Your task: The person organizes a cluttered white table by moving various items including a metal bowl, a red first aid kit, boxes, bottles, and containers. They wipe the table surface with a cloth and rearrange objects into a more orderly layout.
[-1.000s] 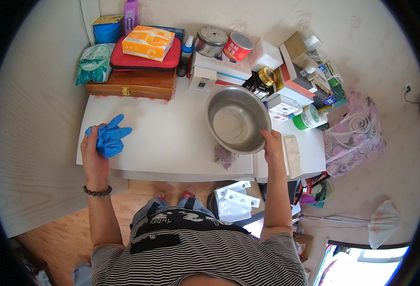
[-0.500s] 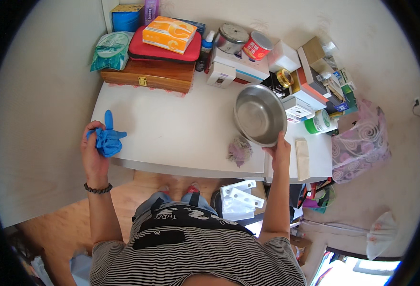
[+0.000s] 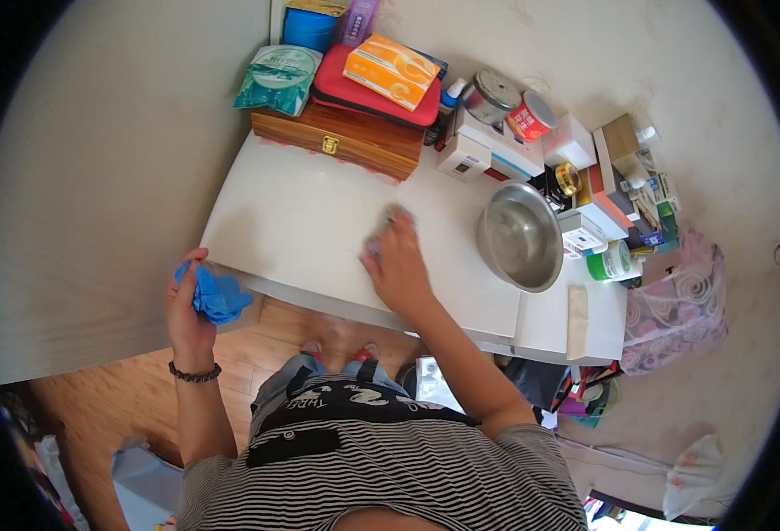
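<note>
In my left hand [image 3: 188, 305], at the table's left front edge, are crumpled blue rubber gloves [image 3: 219, 299]. The fingers are closed round them, and part of the gloves hangs beside the thumb. My right hand [image 3: 397, 265] is over the middle of the white table [image 3: 319, 226], with its fingers down on a small crumpled lavender-grey cloth-like thing [image 3: 374, 245]. Motion blurs it and the hand mostly covers it, so its kind does not show. Right of that hand, a round stainless steel bowl [image 3: 520, 257] rests on the table, apart from both hands.
At the back stands a wooden box [image 3: 345, 137] with a red case [image 3: 332, 84] and an orange carton [image 3: 391, 71] on top. Boxes and tins [image 3: 531, 117] fill the back right. A folded beige cloth [image 3: 577, 323] lies at the right edge.
My right hand has let go of the bowl, which now rests on the table, and has moved left with the lavender-grey thing. My left hand with the gloves is lower, nearer the table's edge.
</note>
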### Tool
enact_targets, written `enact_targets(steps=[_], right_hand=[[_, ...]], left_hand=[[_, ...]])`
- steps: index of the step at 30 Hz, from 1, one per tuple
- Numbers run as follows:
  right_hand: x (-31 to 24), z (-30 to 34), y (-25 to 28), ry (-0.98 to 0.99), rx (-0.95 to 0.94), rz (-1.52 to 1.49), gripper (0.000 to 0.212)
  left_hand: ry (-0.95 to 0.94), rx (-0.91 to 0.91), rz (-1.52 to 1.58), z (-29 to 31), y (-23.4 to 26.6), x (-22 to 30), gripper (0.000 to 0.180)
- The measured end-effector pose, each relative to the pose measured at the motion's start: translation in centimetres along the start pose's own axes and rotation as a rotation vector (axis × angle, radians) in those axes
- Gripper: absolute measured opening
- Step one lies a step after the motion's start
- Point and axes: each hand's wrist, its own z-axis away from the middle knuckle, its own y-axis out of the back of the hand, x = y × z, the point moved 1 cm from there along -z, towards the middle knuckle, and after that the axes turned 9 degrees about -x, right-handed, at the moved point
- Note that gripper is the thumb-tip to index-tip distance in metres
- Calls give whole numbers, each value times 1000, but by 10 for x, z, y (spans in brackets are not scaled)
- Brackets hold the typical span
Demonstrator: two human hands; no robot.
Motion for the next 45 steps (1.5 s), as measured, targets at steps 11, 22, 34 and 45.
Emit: enact_targets(steps=[11, 22, 34, 45], right_hand=[[-164, -139, -98, 492, -262, -86, 45], [11, 39, 18, -36, -110, 174, 49], [-114, -78, -83, 378, -80, -80, 63], [51, 32, 23, -146, 16, 320, 47]], left_hand=[[-7, 0, -31, 34, 60, 5, 25], [5, -97, 13, 14, 47, -4, 22], [61, -153, 33, 6, 22, -12, 24], [51, -294, 43, -12, 43, -10, 36]])
